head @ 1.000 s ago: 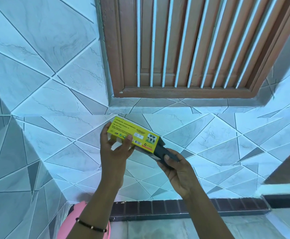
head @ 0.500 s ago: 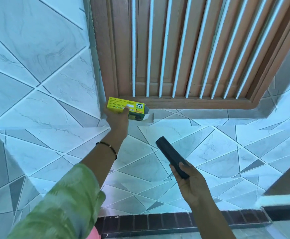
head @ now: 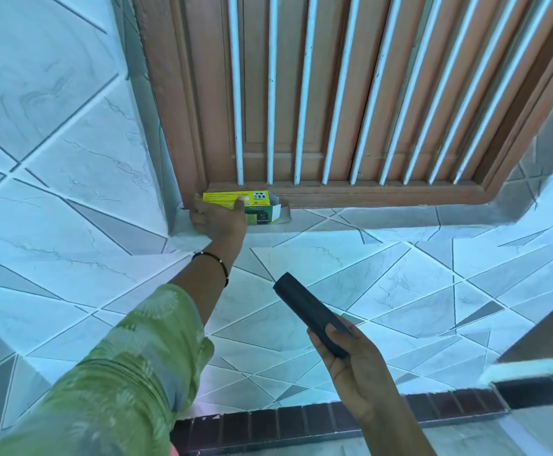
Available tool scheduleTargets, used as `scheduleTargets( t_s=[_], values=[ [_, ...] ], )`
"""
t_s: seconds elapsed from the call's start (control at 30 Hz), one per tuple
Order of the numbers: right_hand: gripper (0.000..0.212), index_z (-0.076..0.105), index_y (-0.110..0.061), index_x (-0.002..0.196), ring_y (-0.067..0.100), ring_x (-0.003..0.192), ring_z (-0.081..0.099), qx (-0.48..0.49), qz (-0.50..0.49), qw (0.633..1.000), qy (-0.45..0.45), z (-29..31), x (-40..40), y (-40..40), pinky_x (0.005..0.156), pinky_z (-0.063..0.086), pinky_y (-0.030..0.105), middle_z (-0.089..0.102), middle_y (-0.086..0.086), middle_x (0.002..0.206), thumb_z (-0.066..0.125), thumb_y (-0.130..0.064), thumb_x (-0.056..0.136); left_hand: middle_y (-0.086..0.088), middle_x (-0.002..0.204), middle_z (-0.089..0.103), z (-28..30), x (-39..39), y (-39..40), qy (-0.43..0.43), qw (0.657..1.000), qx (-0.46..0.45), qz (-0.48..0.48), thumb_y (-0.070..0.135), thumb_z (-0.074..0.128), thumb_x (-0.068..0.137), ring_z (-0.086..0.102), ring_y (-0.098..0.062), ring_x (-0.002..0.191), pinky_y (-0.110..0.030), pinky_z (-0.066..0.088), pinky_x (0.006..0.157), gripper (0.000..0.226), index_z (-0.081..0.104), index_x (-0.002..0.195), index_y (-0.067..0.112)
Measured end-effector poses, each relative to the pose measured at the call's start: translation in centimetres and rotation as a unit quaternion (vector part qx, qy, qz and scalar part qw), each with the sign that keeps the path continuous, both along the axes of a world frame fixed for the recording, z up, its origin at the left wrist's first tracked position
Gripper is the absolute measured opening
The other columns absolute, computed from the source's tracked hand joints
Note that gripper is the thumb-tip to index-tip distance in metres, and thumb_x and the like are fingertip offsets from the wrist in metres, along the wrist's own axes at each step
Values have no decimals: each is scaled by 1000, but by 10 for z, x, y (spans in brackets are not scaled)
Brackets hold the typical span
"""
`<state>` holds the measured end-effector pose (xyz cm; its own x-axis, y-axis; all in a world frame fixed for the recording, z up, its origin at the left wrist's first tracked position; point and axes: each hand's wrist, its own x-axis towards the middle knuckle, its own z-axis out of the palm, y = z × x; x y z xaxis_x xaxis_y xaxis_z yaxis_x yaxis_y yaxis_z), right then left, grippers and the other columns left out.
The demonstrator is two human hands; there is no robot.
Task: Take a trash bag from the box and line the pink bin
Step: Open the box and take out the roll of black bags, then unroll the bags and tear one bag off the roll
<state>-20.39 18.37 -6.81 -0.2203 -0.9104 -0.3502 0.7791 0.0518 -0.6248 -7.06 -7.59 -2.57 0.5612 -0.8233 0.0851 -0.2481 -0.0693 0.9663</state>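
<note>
Head view: right grip [head: 354, 360] clasps bag roll [head: 311, 314].

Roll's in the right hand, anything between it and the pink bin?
Cannot tell: the pink bin is not in view. The right hand holds the black roll in open air before the tiled wall, nothing touching it. The left hand is apart, on the yellow box at the window ledge.

Box [head: 255, 205] against window frame [head: 383, 194], seemingly
</note>
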Motion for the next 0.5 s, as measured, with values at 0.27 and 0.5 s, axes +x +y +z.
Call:
scheduleTargets(
  t_s=[0.27,0.5],
  values=[
    [27,54,0,107,40,97,65,-11,-43,996,72,-5,0,9,83,56,37,62,26,109,56,11,83,-24,145,28,3,6,38,-30,998,-56,-26,39,71,77,19,-39,140,-40,11,116,90,22,143,2],
    [36,51,-8,110,28,82,68,6,-54,954,295,0,2,32,70,57,22,66,17,91,66,4,80,13,141,46,-53,17,214,-316,834,-63,-448,66,42,78,14,-16,146,-48,-2,117,62,49,127,29]
  ],
)
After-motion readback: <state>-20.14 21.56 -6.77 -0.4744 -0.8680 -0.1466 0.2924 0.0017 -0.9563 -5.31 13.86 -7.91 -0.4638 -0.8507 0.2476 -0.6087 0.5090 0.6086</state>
